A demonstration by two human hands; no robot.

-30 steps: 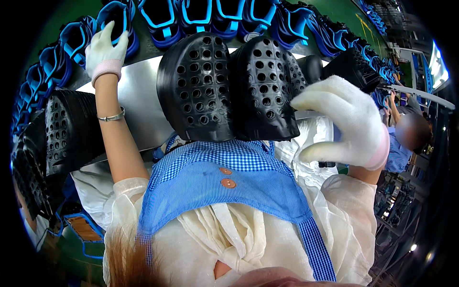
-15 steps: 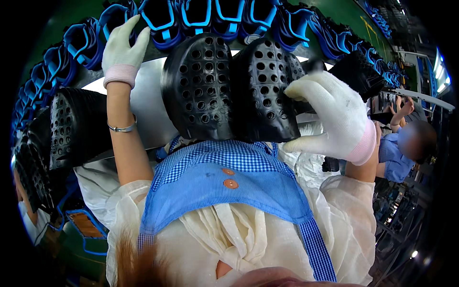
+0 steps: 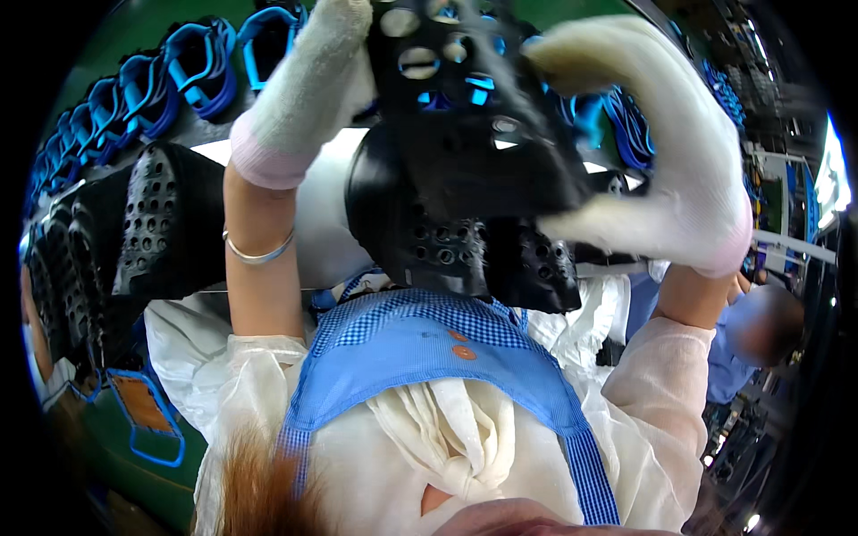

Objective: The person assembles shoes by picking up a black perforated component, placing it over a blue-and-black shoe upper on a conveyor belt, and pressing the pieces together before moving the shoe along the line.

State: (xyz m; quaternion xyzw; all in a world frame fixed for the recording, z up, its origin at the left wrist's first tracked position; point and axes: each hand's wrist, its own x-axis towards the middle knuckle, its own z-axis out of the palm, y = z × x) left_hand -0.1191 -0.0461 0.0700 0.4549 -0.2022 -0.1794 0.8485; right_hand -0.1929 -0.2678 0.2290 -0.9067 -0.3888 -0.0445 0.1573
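Note:
Both my hands wear white knit gloves with pink cuffs. Raised in front of me is a curved black shell [image 3: 500,165] with rows of round holes, slightly smeared by motion. My right hand [image 3: 661,134] curls round its right side, fingers near the top and thumb low. My left hand [image 3: 313,80] is closed at its upper left edge, with the fingertips partly hidden. Below the raised piece, two stacks of similar black shells, a left stack [image 3: 375,188] and a right stack [image 3: 541,268], stand close to my blue checked apron [image 3: 402,344].
More perforated black shells [image 3: 147,223] stand to the left. Beyond the pale work surface [image 3: 323,214], black moulded pieces with bright blue trim [image 3: 197,71] form a long curved row. A blue-framed stool [image 3: 147,402] is at lower left. Another person [image 3: 733,366] sits at the right.
A perforated shell has been lifted off the stacks toward the upper middle, tilted. My left hand has moved right to its edge, and my right hand has closed round its right side.

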